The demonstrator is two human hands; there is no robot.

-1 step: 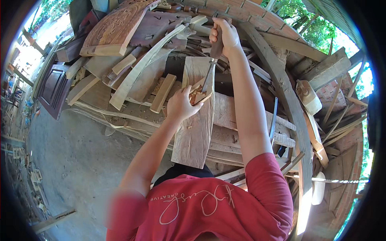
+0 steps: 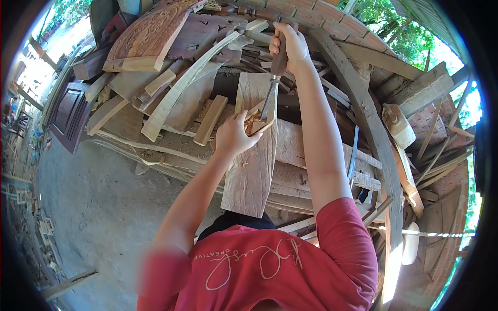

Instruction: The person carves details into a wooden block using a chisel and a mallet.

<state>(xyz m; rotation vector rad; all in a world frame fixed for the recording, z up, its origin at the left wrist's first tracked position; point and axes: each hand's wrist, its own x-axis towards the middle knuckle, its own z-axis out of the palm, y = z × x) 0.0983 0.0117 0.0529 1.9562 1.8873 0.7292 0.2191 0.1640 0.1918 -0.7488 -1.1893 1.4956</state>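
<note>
1. Head view shows no label or sign to tell apart; the only package-like thing is a pale plastic jug (image 2: 398, 124) with a dark cap, lying among timbers at the right side of the wood pile (image 2: 171, 98).
2. A carved reddish panel (image 2: 150, 36) lies at the pile's far left corner, and a dark panelled door (image 2: 70, 116) leans off its left edge.
3. Bare concrete floor (image 2: 98, 207) spreads along the pile's near left edge, the one open stretch; the right side is crowded with curved beams and thin slats.
4. A long grey plank (image 2: 251, 171) lies on the pile near its middle, its near end reaching toward the person's red shirt (image 2: 270, 269).
5. The right hand (image 2: 291, 45) is at the pile's far edge, fingers wrapped tight around the dark handle of a chisel (image 2: 272, 85), whose blade slants down toward the plank.
6. The left hand (image 2: 233, 137) rests on the plank's left edge, fingers curled and pinching a small wood piece (image 2: 255, 120), where the chisel's tip meets it.
7. Pale shavings lie beside that piece.
</note>
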